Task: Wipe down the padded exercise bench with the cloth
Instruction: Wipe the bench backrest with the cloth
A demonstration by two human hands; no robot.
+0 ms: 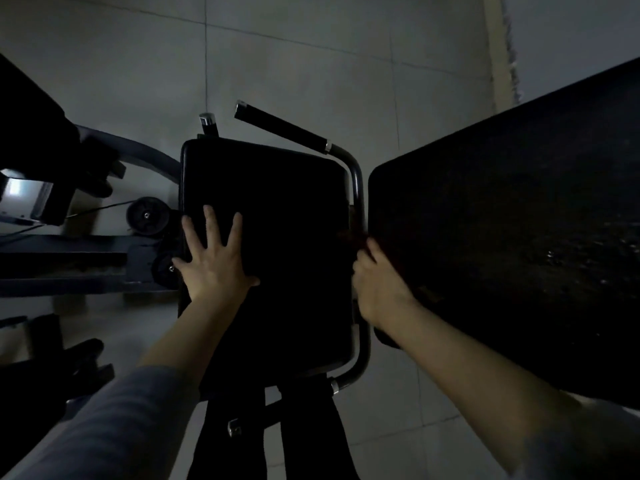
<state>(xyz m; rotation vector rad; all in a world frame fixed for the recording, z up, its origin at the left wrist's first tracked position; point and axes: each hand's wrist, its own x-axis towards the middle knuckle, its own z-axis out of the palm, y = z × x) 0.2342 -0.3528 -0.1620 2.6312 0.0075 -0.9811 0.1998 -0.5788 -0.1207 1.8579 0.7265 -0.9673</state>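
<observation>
The left hand [214,261] lies flat on the black seat pad [273,216] of the exercise bench, fingers straight and spread, palm pressed to the vinyl near the pad's left edge, holding nothing. The right hand [375,282] is at the gap between that seat pad and the larger back pad [512,216] to the right; its fingers curl down over the near edge of the back pad, and a dark reddish patch [349,233] shows just above the knuckles, which may be the cloth, though the room is too dim for me to be sure, so I cannot tell whether this grip is closed on anything. Both forearms reach in from the bottom, the left in a grey sleeve [114,420] pushed up past the wrist. Around the seat pad runs a curved metal frame tube [356,188] along its right side, ending above in a black foam handle [280,128] with a chrome cap that angles up and to the left, and a second short chrome-capped post [207,123] stands at the pad's top left corner. Below the seat two dark straps or frame legs [304,431] run down. To the left sits more gym equipment: a small black wheel [148,216], dark horizontal bars [62,258] and a lit grey box [24,199]. Everything stands on a floor [311,57] of pale grey tiles.
</observation>
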